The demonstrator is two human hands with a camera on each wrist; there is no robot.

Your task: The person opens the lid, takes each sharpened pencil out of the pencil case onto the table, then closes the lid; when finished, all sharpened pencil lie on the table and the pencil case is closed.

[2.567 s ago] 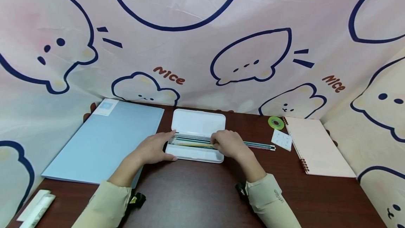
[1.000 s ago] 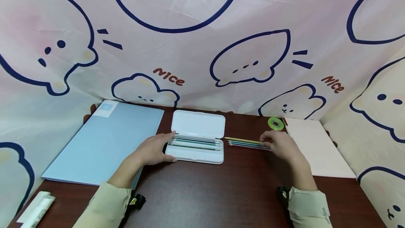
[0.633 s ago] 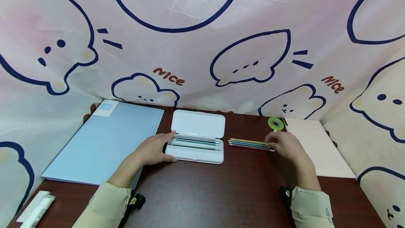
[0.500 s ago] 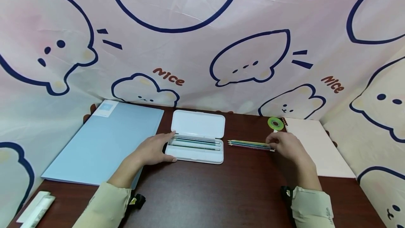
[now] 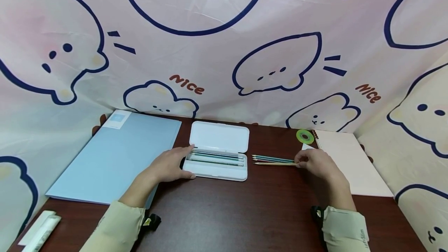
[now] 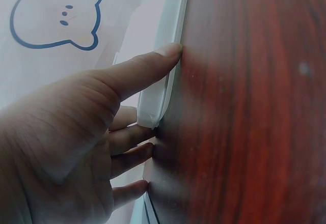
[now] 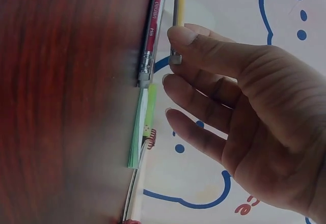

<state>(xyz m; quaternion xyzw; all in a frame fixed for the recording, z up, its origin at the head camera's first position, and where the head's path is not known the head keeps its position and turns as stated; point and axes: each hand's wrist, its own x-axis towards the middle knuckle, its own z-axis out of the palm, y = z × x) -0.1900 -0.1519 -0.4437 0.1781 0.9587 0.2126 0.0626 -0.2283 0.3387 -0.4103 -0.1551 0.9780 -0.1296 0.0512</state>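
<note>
My left hand (image 5: 170, 164) rests at the left end of the open white pencil case (image 5: 217, 158): the thumb lies along its near edge, and the fingers touch its left end. The fingers are extended, not wrapped round anything. The case sits at mid-table, lid folded back to the far side, with pencils lying lengthwise in its tray.

My right hand (image 5: 316, 163) is to the right of the case, at the eraser ends of a small row of loose pencils (image 5: 274, 160) lying on the dark wooden table (image 5: 227, 213). In the right wrist view the thumb tip meets the metal end of one pencil (image 7: 175, 20), with the fingers loosely curved beside it. I cannot tell whether that pencil is pinched or merely touched.

A light blue folder (image 5: 115, 156) lies left of the case. A pink spiral notebook (image 5: 346, 162) lies at the right, a green tape roll (image 5: 305, 135) by its far left corner.
</note>
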